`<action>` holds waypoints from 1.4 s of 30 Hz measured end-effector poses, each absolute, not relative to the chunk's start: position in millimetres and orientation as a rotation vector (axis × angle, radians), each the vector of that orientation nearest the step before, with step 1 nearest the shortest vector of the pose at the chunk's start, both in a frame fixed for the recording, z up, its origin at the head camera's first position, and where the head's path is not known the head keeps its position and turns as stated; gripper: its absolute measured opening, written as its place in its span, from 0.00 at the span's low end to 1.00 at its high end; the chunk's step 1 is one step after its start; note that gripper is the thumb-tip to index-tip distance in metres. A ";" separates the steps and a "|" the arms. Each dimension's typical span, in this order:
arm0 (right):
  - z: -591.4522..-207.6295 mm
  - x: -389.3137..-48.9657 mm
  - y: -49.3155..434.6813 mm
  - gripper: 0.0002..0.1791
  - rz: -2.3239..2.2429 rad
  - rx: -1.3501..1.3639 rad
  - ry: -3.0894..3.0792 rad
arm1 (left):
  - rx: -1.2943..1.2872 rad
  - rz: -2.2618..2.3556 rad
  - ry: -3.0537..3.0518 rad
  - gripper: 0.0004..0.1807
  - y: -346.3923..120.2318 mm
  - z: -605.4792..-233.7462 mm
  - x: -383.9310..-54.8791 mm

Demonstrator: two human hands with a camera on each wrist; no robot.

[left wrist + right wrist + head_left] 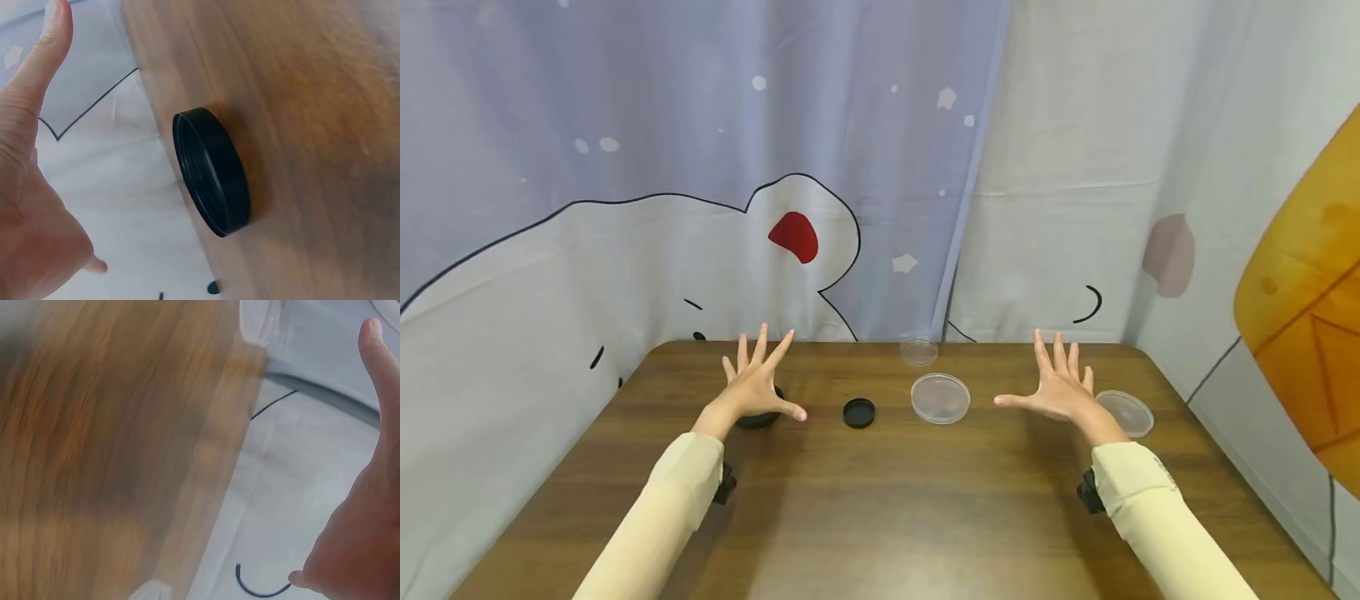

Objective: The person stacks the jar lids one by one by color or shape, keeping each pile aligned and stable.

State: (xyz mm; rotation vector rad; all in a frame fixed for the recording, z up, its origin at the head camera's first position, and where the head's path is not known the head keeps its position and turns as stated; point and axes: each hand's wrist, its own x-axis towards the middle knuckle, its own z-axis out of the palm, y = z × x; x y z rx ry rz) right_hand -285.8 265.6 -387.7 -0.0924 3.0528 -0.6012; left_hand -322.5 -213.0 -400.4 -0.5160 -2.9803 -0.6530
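Note:
My left hand [751,390] hovers over the left side of the table with its fingers spread. Beneath it, partly hidden, lies a larger black round lid [758,421]; the left wrist view shows this black lid [215,172] with its hollow side and raised rim. A smaller black lid [859,412] lies to the right of that hand. On the other side, my right hand [1060,392] is held above the table, fingers spread and thumb pointing inward. Close beside it is a clear round lid [1126,414], partly behind the hand. Neither hand holds anything.
A clear round lid [940,398] lies near the table's middle, and a smaller clear one [919,352] sits behind it at the far edge. The wooden table [880,517] ends against a printed curtain [880,167] at the back and sides.

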 end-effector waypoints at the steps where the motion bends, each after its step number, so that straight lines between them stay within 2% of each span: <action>1: -388.2 -285.7 263.3 0.75 -0.616 -0.096 3.049 | -0.521 -0.675 -2.977 0.74 -214.0 -402.1 -322.1; 10: -393.9 -293.3 223.9 0.77 -0.752 -0.138 3.013 | -0.479 -0.899 -2.940 0.73 -233.5 -412.3 -320.0; 18: -396.1 -303.0 168.0 0.78 -0.916 -0.171 2.912 | -0.337 -1.108 -2.906 0.73 -282.9 -414.9 -304.6; 21: -398.5 -302.5 149.6 0.78 -0.977 -0.188 2.866 | -0.310 -1.115 -2.916 0.73 -288.0 -417.4 -297.7; 26: -400.0 -305.2 138.0 0.78 -1.051 -0.197 2.808 | -0.318 -1.175 -2.854 0.72 -265.4 -419.4 -293.5; 33: -396.3 -314.6 135.9 0.79 -1.087 -0.232 2.776 | -0.413 -1.306 -2.722 0.72 -217.7 -417.4 -307.9; 42: -400.3 -310.2 146.8 0.79 -1.174 -0.224 2.714 | -0.530 -1.389 -2.743 0.73 -144.4 -423.3 -320.0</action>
